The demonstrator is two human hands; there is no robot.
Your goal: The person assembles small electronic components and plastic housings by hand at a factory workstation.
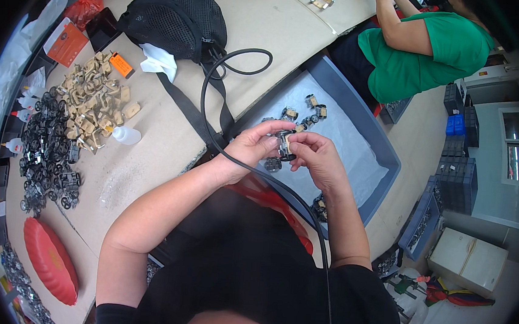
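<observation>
Over the grey-blue tray (386, 183), both hands are closed on a small toy-vehicle chassis (284, 146), dark with wheels and a tan piece on it. My left hand (249, 151) grips it from the left between thumb and fingers. On the other side, my right hand (320, 159) pinches its edge with thumb and fingertips. Beneath the hands, several similar assemblies (312, 100) with tan pieces lie on the tray's white paper lining (347, 150). The fingers partly hide the chassis, so its fine detail cannot be made out.
Left on the table are a heap of tan pieces (97, 97), a heap of black wheeled chassis (46, 145), a white bottle (126, 135) and a red dish (50, 261). A black mesh bag (173, 21) and looping cable (204, 90) lie ahead. A person in green (426, 53) works at far right.
</observation>
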